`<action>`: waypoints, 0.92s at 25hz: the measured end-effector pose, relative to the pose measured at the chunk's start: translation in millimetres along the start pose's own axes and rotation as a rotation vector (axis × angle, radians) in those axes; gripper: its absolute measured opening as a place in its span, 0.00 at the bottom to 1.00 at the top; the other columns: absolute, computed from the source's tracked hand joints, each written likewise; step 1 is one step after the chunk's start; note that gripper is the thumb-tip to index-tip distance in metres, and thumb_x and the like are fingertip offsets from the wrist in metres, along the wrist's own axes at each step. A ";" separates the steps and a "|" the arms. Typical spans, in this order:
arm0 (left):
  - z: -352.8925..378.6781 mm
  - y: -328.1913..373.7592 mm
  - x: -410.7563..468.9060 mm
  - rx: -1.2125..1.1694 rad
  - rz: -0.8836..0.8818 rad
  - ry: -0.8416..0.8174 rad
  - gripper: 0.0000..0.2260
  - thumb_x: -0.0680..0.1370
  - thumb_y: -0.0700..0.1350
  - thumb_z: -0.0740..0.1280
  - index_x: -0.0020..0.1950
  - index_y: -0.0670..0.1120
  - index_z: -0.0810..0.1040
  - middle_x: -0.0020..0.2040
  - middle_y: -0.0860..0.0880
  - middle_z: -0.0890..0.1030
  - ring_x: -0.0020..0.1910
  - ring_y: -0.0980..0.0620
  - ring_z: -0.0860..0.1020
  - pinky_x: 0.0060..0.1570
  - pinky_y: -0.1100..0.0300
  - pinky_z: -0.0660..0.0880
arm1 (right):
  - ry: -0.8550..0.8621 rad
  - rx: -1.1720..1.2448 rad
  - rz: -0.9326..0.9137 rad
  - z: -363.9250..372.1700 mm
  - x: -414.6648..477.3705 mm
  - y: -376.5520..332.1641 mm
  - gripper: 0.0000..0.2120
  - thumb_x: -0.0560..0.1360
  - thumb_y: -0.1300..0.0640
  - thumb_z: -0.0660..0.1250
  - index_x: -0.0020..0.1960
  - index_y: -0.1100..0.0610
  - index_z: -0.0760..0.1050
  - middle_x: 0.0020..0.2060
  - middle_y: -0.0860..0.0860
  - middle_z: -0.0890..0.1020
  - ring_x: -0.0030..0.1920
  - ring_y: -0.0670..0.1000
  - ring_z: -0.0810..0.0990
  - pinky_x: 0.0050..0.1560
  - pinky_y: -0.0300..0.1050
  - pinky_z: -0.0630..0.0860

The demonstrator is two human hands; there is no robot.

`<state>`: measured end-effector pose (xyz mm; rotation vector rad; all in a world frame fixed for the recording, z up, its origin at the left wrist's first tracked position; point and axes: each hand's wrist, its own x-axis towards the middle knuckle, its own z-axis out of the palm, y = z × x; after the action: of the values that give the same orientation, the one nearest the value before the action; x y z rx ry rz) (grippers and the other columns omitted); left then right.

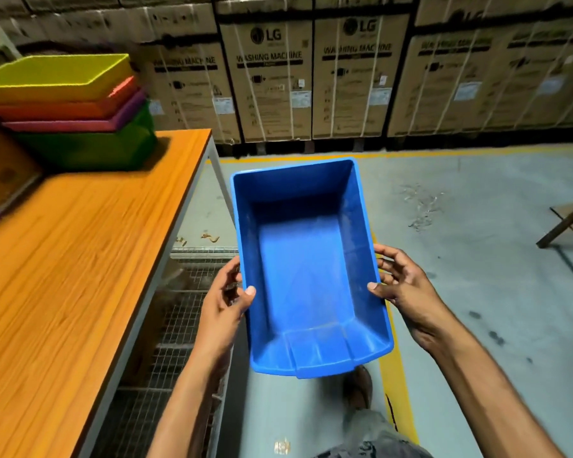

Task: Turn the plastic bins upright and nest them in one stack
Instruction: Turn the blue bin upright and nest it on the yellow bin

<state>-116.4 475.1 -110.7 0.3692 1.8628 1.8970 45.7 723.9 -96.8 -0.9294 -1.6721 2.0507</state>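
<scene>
Left hand (225,299) and right hand (401,285) each grip a long side of the blue bin (305,259), thumbs hooked over the rim, fingers curled round the outside. The bin is off the desk, held in the air over the floor (477,292), just right of the desk's right edge, mouth up and tipped toward the camera. Its cut-down front is at the near end.

Progress: looks mostly done.
- Stack (76,127) sits at the far left of the desk (80,242), four bins nested: green at the bottom, then purple, orange, lime on top. All upright.
- Blue bin is already upright, so only the nesting is left for it.
- No other loose bins in view; can't say whether more exist out of frame.

Left to do, my read: carry blue far-left, lift above the lime rim, drop in.

Around and in the way:
- The desk's far right corner lies between bin and stack, so lift first.
- Orange and purple rims poke out to the right; the stack looks slightly skewed and may need squaring.
- Can't tell which way the stacked bins' fronts face, so blue may need a turn.
- Strapped washing-machine cartons (268,77) line the far wall, clear of the path.
- Wire mesh shelf (179,292) sits under the desk, a yellow floor line (391,358) under the bin.
</scene>
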 end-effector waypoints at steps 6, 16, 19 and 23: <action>36.3 21.2 149.8 -0.099 -0.085 0.027 0.24 0.78 0.33 0.69 0.71 0.53 0.78 0.62 0.43 0.83 0.58 0.48 0.82 0.50 0.57 0.83 | -0.142 0.015 0.094 -14.0 175.2 -53.8 0.30 0.71 0.82 0.62 0.66 0.56 0.76 0.59 0.55 0.82 0.42 0.42 0.85 0.35 0.35 0.79; 67.4 78.4 344.5 -0.221 -0.207 0.211 0.23 0.74 0.32 0.72 0.66 0.50 0.80 0.63 0.45 0.83 0.54 0.49 0.84 0.61 0.46 0.80 | -0.358 -0.055 0.251 23.3 425.4 -166.4 0.27 0.68 0.82 0.53 0.58 0.60 0.75 0.48 0.56 0.83 0.26 0.41 0.78 0.21 0.32 0.69; 50.3 79.9 399.8 -0.256 -0.204 0.247 0.26 0.72 0.32 0.73 0.68 0.49 0.79 0.64 0.44 0.82 0.54 0.47 0.83 0.56 0.48 0.81 | -0.429 -0.024 0.336 53.1 489.0 -181.8 0.26 0.72 0.80 0.55 0.62 0.61 0.75 0.47 0.55 0.84 0.28 0.42 0.81 0.21 0.33 0.71; 9.9 73.4 488.6 -0.301 -0.248 0.215 0.29 0.68 0.34 0.74 0.69 0.47 0.77 0.66 0.42 0.82 0.66 0.39 0.78 0.70 0.34 0.68 | -0.537 -0.006 0.463 98.9 569.8 -199.5 0.20 0.77 0.67 0.65 0.68 0.60 0.77 0.55 0.56 0.85 0.50 0.50 0.84 0.43 0.48 0.86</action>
<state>-542.0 725.9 -97.1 -0.1620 1.6230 2.0610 -464.9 1058.0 -52.5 -0.8801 -1.8386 2.8036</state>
